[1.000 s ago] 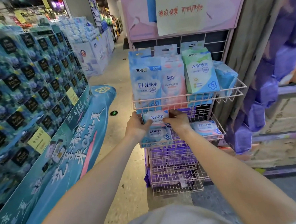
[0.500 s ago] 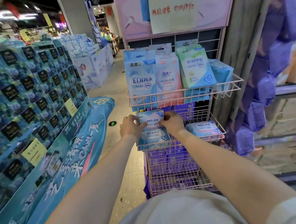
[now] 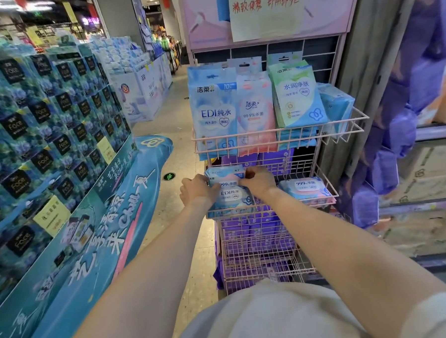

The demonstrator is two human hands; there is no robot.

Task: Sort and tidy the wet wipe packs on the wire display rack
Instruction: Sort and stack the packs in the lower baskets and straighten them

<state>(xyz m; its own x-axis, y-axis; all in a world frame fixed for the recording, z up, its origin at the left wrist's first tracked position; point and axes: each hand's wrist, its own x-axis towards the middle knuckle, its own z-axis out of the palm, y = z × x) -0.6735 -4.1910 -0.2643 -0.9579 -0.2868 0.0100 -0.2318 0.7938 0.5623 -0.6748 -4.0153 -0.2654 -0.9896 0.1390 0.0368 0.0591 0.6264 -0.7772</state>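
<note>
A pink wire display rack (image 3: 279,136) stands in front of me with tiered baskets. In the middle basket a stack of blue-and-white wet wipe packs (image 3: 231,194) lies at the left. My left hand (image 3: 196,189) grips the stack's left edge and my right hand (image 3: 258,180) grips the top pack's right edge, fingers curled. Another flat pack (image 3: 307,189) lies at the right of the same basket. Upright in the top basket are a blue pack (image 3: 212,112), a pink pack (image 3: 255,113) and a green pack (image 3: 297,95).
Purple packs (image 3: 251,234) fill the lower baskets. A tall blue tissue display (image 3: 46,121) with a teal base runs along the left. A floor aisle (image 3: 163,135) lies between them. Purple bags (image 3: 396,139) hang at the right beside shelving.
Both hands stay on the stack in the middle basket. My view has tipped slightly and come closer to the rack.
</note>
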